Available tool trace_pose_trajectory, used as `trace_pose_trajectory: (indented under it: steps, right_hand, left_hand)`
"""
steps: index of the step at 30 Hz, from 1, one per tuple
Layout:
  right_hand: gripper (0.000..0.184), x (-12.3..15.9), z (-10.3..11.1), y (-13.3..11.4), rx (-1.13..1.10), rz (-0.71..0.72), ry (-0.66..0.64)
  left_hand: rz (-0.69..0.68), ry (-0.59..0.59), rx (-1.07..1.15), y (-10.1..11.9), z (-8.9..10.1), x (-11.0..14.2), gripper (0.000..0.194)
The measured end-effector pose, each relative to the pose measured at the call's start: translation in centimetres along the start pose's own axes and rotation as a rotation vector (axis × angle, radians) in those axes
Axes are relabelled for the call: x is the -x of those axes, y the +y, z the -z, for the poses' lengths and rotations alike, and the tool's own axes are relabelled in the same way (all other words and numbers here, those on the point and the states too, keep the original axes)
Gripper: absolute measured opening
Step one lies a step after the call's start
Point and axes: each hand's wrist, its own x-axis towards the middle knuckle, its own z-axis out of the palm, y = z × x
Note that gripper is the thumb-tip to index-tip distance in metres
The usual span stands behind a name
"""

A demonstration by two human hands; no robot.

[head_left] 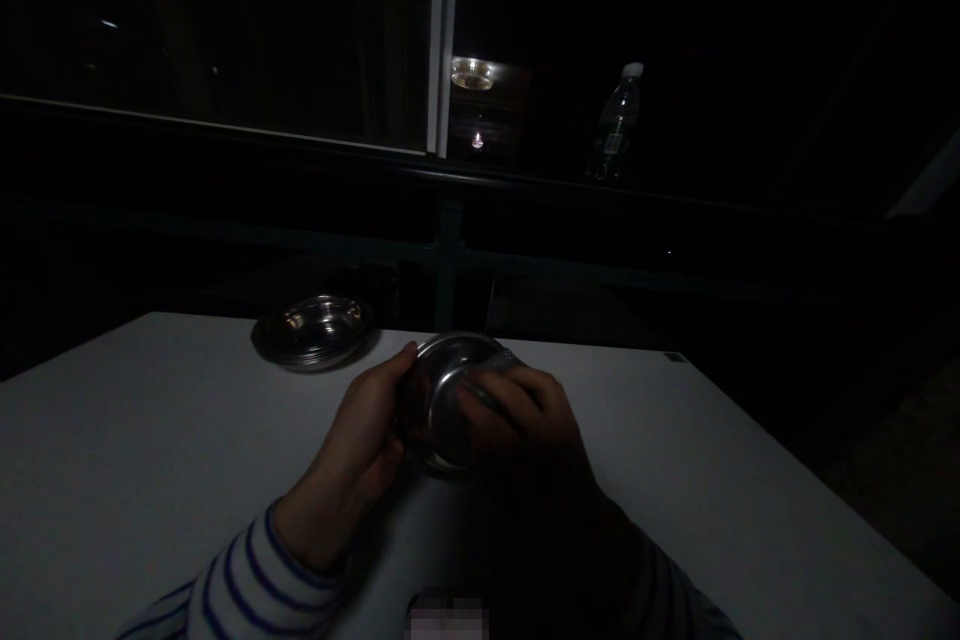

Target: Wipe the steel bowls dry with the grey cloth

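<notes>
A shiny metal bowl is tilted up off the white table, its inside facing me. My left hand grips its left edge, thumb at the rim and fingers behind it. Over the right part of the bowl, my right hand has its fingers bent and pressed together inside the bowl. A small patch of light, patterned material shows by those fingers at the rim; the dark hides what it is. To the left of the bowl a stack of similar metal bowls rests near the table's far edge.
The white table spreads under both hands, with a small dark label at its far right corner. Beyond it, a clear plastic bottle with a white cap stands on the ledge by a dark window. The room is very dim.
</notes>
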Motion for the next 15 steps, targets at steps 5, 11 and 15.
trace_pose_trajectory:
  steps: [5,11,15]
  right_hand:
    - [0.024,-0.19,0.25,0.51,-0.005,-0.055,0.043]
    - [0.023,-0.66,0.72,0.32,0.054,0.032,0.013]
    - [0.024,-0.48,0.79,0.62,0.019,-0.012,0.01]
  left_hand:
    - [-0.099,0.054,0.065,0.6,0.24,-0.07,0.01]
    - [0.004,-0.066,-0.031,0.07,0.16,0.05,0.012]
    - [-0.051,0.037,-0.009,0.02,0.01,0.14,0.01]
